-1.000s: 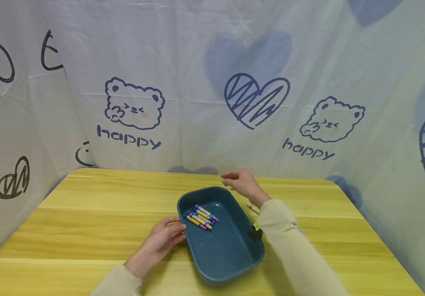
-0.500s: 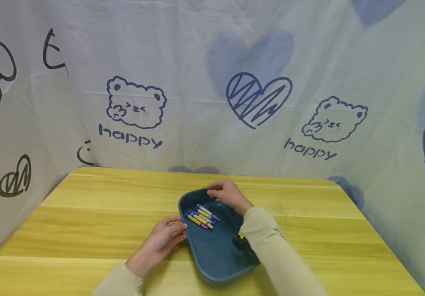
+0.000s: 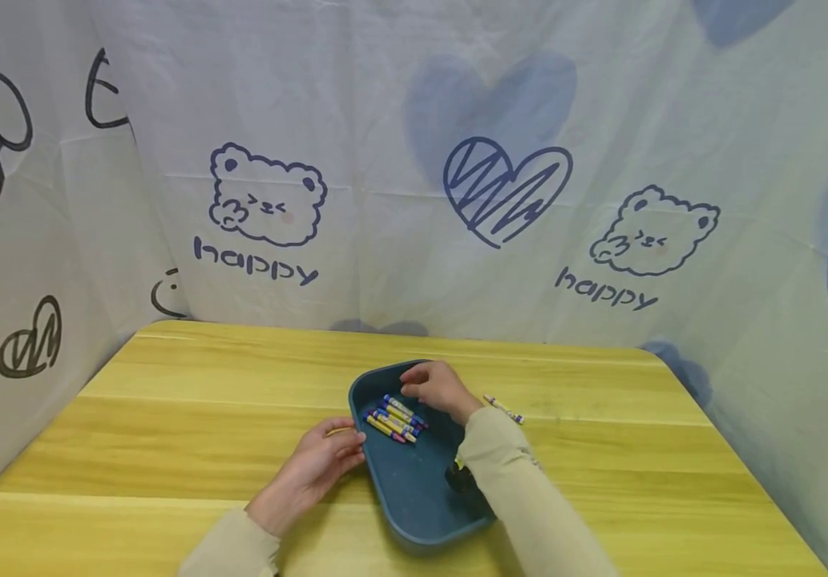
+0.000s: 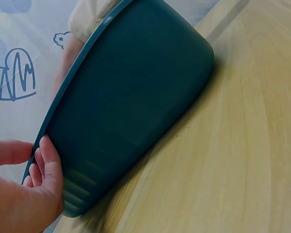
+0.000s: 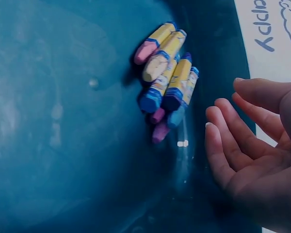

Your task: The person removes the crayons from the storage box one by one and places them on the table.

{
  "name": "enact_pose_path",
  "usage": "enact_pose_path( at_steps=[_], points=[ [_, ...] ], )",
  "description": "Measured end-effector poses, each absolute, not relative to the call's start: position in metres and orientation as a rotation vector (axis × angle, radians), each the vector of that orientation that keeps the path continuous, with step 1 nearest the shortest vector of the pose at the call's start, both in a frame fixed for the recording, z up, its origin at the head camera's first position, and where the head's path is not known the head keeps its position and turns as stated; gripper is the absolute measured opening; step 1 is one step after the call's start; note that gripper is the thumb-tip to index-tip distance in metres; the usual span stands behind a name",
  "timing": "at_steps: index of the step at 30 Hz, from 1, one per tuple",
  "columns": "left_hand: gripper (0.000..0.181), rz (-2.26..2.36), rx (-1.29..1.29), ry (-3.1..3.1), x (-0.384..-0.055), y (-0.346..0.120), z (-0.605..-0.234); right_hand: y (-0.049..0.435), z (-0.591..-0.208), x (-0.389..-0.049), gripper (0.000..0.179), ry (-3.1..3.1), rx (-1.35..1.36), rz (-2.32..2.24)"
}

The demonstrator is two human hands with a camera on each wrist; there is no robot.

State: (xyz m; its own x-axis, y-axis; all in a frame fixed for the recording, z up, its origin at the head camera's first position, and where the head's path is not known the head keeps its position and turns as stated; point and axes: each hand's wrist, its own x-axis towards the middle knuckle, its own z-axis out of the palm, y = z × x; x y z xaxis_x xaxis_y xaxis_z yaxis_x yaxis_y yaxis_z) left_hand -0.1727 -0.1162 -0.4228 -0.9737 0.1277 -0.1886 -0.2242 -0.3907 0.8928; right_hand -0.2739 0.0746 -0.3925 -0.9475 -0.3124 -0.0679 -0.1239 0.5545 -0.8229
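A dark teal plastic bin stands on the table, with several crayons in yellow and blue wrappers in a loose pile at its far left. The right wrist view shows the pile close up, with pink, cream, blue and purple crayon ends. My left hand pinches the bin's left rim between thumb and fingers; the left wrist view shows the bin's outer wall. Over the bin's far end hovers my right hand, fingers loosely bent with nothing between them, just right of the crayons.
One crayon lies on the wooden table to the right of the bin. A black device sits at the right wrist, over the bin. A printed cloth hangs behind the table.
My right hand has come left and toward me from beyond the bin's far right rim to above its inside. The crayon on the right shows more fully. My left hand stays on the rim.
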Motion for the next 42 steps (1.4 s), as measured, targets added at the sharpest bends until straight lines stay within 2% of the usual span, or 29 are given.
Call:
enact_pose_path(
  at_steps=[42],
  points=[
    [0.032,2.450,-0.136,1.594,-0.174,-0.118,-0.421,0.074,-0.420,-0.277,0.018,2.606,-0.351,-1.255]
  ],
)
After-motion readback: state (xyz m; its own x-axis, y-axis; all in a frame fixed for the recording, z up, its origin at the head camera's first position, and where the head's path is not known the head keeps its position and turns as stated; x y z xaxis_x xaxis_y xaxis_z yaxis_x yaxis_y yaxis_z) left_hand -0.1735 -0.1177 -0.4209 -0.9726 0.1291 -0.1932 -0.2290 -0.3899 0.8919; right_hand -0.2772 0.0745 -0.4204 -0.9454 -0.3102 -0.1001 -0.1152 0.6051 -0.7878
